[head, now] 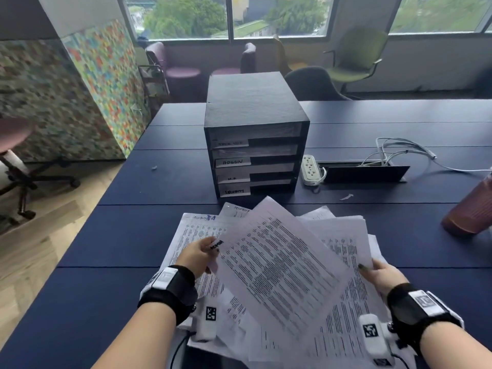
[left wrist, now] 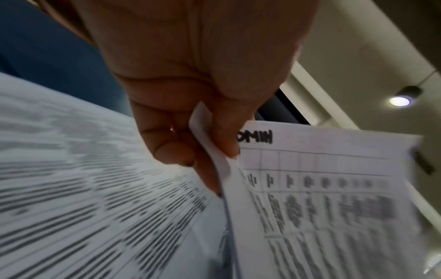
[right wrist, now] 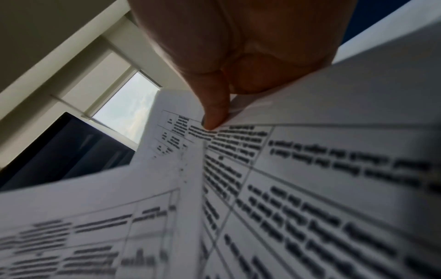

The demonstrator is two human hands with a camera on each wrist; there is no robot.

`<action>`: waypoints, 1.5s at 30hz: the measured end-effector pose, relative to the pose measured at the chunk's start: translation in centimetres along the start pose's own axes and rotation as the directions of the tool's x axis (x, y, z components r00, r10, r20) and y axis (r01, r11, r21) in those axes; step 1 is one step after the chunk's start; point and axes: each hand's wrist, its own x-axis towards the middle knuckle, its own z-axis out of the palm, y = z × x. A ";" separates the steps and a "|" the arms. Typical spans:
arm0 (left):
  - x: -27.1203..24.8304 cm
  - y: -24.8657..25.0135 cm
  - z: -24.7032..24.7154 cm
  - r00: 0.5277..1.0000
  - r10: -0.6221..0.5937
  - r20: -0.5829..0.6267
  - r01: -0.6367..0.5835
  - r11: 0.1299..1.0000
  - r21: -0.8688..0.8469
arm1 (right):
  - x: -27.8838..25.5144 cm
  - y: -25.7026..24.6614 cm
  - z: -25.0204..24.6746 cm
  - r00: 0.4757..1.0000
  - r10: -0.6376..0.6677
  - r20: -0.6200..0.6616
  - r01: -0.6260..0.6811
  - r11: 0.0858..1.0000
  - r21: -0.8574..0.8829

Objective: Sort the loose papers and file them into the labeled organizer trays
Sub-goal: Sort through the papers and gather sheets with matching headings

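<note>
A black organizer (head: 255, 134) with several labeled trays stands on the dark blue table (head: 133, 235). In front of it a fan of printed papers (head: 343, 251) is spread over the near table. My left hand (head: 199, 254) pinches the corner of a sheet marked ADMIN (head: 279, 262), lifted and tilted above the pile. In the left wrist view the thumb and fingers (left wrist: 226, 141) fold over that sheet (left wrist: 322, 188) at its handwritten label. My right hand (head: 378, 272) grips the right edge of the fanned papers; in the right wrist view its thumb (right wrist: 214, 105) presses on the sheets (right wrist: 310, 169).
A white power strip (head: 310, 170) and an open cable hatch (head: 364, 171) with white cables lie right of the organizer. A pink bottle (head: 471, 209) stands at the right edge. Small paper scraps (head: 346, 197) lie on the table. Chairs stand beyond the far side.
</note>
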 end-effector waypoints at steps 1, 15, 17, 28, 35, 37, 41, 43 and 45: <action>0.2 0.5 0.1 1.000 0.020 0.010 -0.020 1.000 -0.003 | -0.3 -0.5 0.3 0.999 -0.017 0.031 0.015 0.998 0.055; 0.8 3.4 5.6 0.954 0.064 -0.292 -0.113 0.982 -0.155 | -3.5 -4.9 5.8 0.966 -0.063 0.251 -0.012 0.958 0.287; 1.0 3.2 6.0 0.952 0.059 -0.301 -0.113 0.980 -0.164 | -3.1 -4.3 6.0 0.985 -0.009 0.171 -0.028 0.976 0.215; 3.5 0.1 3.9 0.955 -0.017 -0.297 0.020 1.000 0.005 | -2.6 -3.3 5.5 0.993 -0.070 0.099 0.097 0.951 -0.292; 4.4 -5.1 -4.2 0.771 -0.226 -0.595 0.394 0.904 0.167 | -0.1 -0.5 2.1 0.995 0.004 -0.101 -0.034 0.954 -0.299; 4.4 -6.2 -5.1 0.780 -0.230 -0.582 0.391 0.905 0.166 | 0.6 0.0 1.4 0.993 0.037 -0.109 -0.065 0.961 -0.270; 4.4 -7.1 -4.8 0.837 -0.215 -0.503 0.333 0.929 0.158 | 1.2 0.5 1.2 0.990 0.132 -0.039 -0.137 0.972 -0.191; 4.4 -7.1 -4.3 0.867 -0.167 -0.469 0.258 0.957 0.136 | 1.1 0.6 1.3 0.986 0.166 -0.015 -0.167 0.981 -0.097; 4.1 -6.6 -4.0 0.895 -0.113 -0.433 0.191 0.971 0.142 | 1.2 0.8 1.3 0.983 0.184 -0.003 -0.184 0.979 -0.092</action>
